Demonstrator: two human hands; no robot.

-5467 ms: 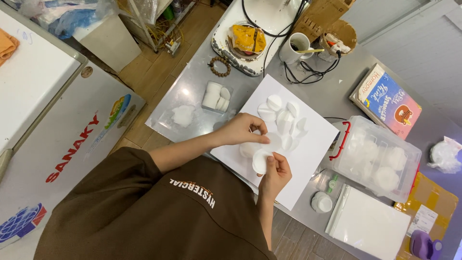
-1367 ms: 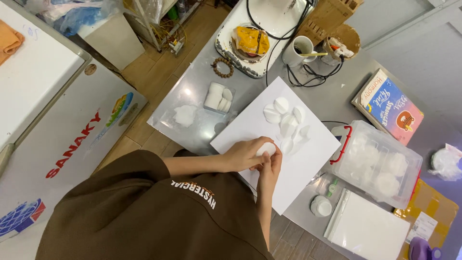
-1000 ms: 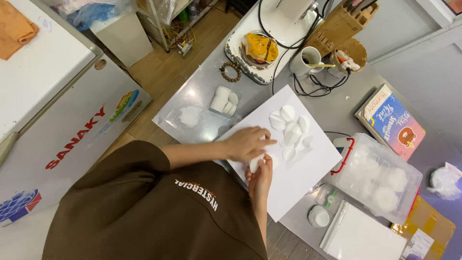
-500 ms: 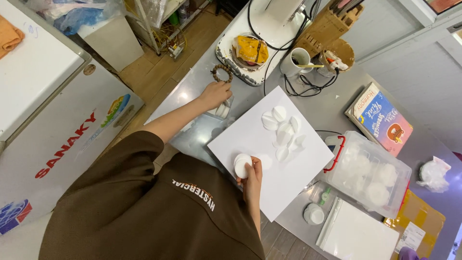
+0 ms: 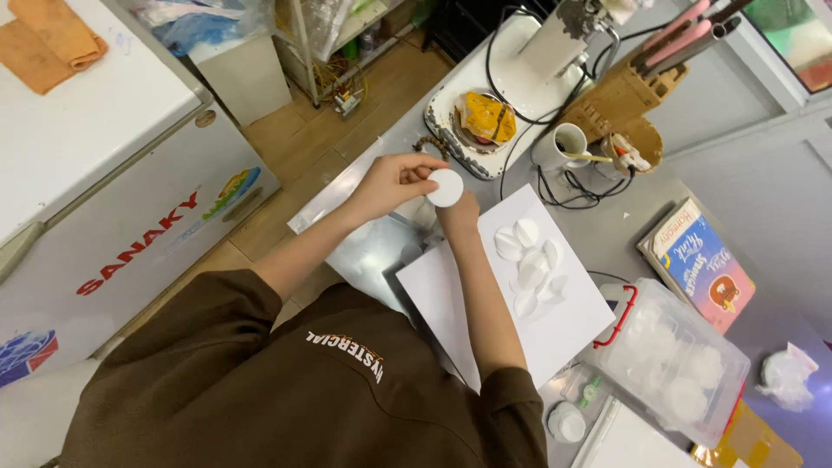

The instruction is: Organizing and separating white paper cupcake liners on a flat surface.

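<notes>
A round white disc (image 5: 446, 187) is held up above the grey worktop (image 5: 607, 238), pinched at its left edge by the fingers of the left hand (image 5: 392, 180). The right hand (image 5: 459, 211) is raised just beneath it, touching or nearly touching its lower rim; much of that hand is hidden behind the disc, so whether it is closed on the disc cannot be told for sure. The disc is turned flat-face toward the camera and, being round, shows no long axis.

The disc lies to the right of the left hand and directly above the right hand, so both are equally close to it, with the firmer hold seen on the left. Below and to the right, well apart from the hands, a white sheet (image 5: 511, 312) is spread on the worktop, and a cluster of similar white discs (image 5: 527, 256) is laid on its far part. A clear plastic tub (image 5: 676, 364) with red handles, filled with pale rounds, is set to the right of the sheet. A round tray (image 5: 477, 130) and a white mug (image 5: 559, 147) are placed at the far side.
</notes>
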